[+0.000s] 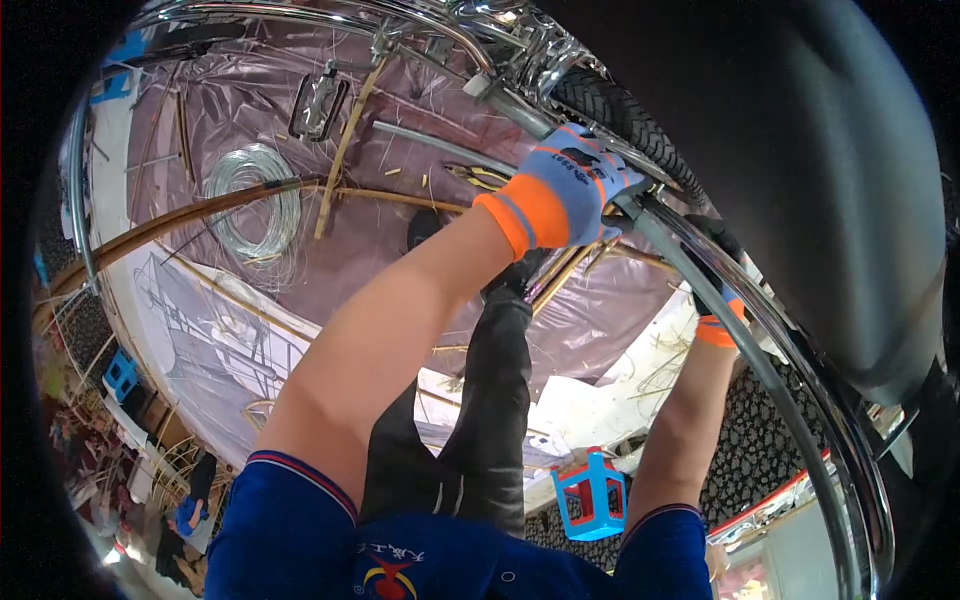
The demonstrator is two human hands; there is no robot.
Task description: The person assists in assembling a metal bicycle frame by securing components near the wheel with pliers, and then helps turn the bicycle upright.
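The left hand (575,185), gloved blue and orange, was wrapped tight around the chrome rail (760,350) just beside the tyre (625,115). Lower down the same rail, the right hand (718,290) touched it; grip half hidden, couldn't tell.

A curved chrome tube (760,340), shiny and smooth, sweeps from the upper middle down toward the lower right, passing just beside a black knobbly tyre (620,115). The gloved left hand (575,185) wraps around its upper stretch, and the gloved right hand (715,285) grips it a little lower down.
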